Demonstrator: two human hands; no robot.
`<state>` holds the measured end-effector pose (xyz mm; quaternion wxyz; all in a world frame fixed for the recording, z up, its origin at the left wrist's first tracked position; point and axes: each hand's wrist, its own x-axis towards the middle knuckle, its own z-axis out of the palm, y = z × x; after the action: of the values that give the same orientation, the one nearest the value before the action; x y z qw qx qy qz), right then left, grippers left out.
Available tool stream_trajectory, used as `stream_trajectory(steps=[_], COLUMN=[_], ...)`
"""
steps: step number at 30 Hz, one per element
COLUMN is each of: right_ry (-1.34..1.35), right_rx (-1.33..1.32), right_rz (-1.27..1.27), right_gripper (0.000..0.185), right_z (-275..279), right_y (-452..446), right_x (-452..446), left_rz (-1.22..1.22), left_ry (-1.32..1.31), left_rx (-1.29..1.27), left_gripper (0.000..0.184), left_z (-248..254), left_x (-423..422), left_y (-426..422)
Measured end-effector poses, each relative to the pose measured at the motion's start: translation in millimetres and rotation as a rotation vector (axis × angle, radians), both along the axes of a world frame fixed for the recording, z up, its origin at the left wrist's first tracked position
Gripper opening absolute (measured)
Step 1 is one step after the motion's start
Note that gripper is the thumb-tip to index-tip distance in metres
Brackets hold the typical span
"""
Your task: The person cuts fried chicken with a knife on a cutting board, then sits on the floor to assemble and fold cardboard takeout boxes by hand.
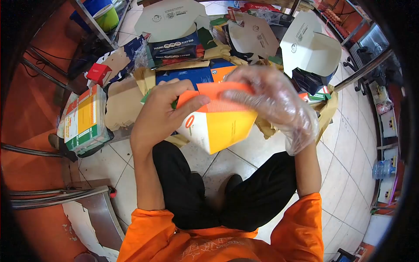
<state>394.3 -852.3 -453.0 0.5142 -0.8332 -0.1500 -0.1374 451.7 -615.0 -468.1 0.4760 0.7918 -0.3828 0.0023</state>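
Observation:
A folded carton [229, 126] with yellow, white and orange-red panels hangs between my two hands, above my knees. My left hand [163, 111] is bare and grips the carton's upper left edge, with the thumb on the orange-red flap. On the other side, my right hand [273, 98] wears a clear plastic glove and pinches the upper right of the same flap. The fingers behind the flap are partly hidden. Just beyond the hands lies a flat blue and orange carton [187, 75].
Open dark-blue boxes with white lids [170, 19] stand at the far side among brown paper. One more open box [310, 48] is at the right. A wrapped stack of cartons [83, 120] sits at the left. Metal bars [364, 70] flank both sides.

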Motion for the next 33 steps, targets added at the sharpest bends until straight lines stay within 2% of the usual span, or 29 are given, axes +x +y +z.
stream_trajectory(steps=[2, 3, 4, 6, 10, 12, 15, 19, 21, 22, 24, 28, 29, 31, 33], right_ry=[-0.045, 0.084, 0.083, 0.077, 0.094, -0.105, -0.09, -0.122, 0.072, 0.072, 0.059, 0.12, -0.079, -0.281, 0.104], right_rx=[-0.152, -0.168, -0.169, -0.075, -0.088, -0.061, -0.124, -0.103, 0.085, 0.084, -0.066, -0.154, -0.141, -0.128, -0.173], right_rz=[0.099, 0.064, 0.065, 0.049, 0.045, 0.004, -0.022, -0.034, 0.089, 0.093, 0.064, 0.059, -0.025, -0.112, -0.017], right_gripper=[0.016, 0.016, 0.016, 0.016, 0.016, 0.013, 0.012, 0.013, 0.014, 0.014, 0.017, 0.021, 0.02, 0.02, 0.015], right_z=[-3.5, 3.4, 2.4, -0.5, -2.4, -13.3, 0.6, -7.9, -7.7, -3.5, 8.3, -3.5, -9.0, -6.2, 8.0], right_y=[12.0, 15.4, 17.2, 20.0, 30.2, 33.8, 38.0, 35.8, 27.9, 26.3, 24.6, 30.2, 34.4, 40.7, 42.2], right_x=[-3.1, -8.0, -8.2, -7.4, -10.1, -8.5, -17.3, -13.1, -11.6, -13.6, -19.7, -20.3, -23.5, -23.8, -22.9], left_rz=[-0.018, -0.013, -0.012, 0.02, -0.023, 0.0, 0.034, 0.047, 0.022, 0.025, 0.017, 0.017, 0.044, 0.068, 0.018], left_ry=[0.01, -0.008, -0.009, -0.057, -0.038, -0.045, -0.129, -0.103, -0.019, -0.019, -0.117, -0.194, -0.19, -0.188, -0.152], left_rx=[0.167, 0.136, 0.135, 0.102, 0.075, 0.068, 0.08, 0.013, -0.029, -0.03, -0.024, 0.001, -0.022, -0.045, -0.059], left_gripper=[0.031, 0.037, 0.037, 0.038, 0.039, 0.042, 0.043, 0.044, 0.041, 0.041, 0.04, 0.039, 0.039, 0.04, 0.039], left_z=[0.8, -0.8, 0.1, 2.8, 1.8, 0.5, -0.2, -1.6, 0.6, 0.9, 0.8, 2.0, -1.3, -2.3, -1.6], left_x=[-1.4, -2.9, -4.0, -6.1, -4.4, -1.6, -2.0, -1.4, -3.2, -4.2, -6.9, -9.9, -7.1, -5.7, -7.5], left_y=[-2.4, -4.8, -4.8, -4.2, -4.7, -3.8, -5.4, -6.7, -6.0, -6.0, -7.6, -11.3, -11.6, -11.7, -13.5])
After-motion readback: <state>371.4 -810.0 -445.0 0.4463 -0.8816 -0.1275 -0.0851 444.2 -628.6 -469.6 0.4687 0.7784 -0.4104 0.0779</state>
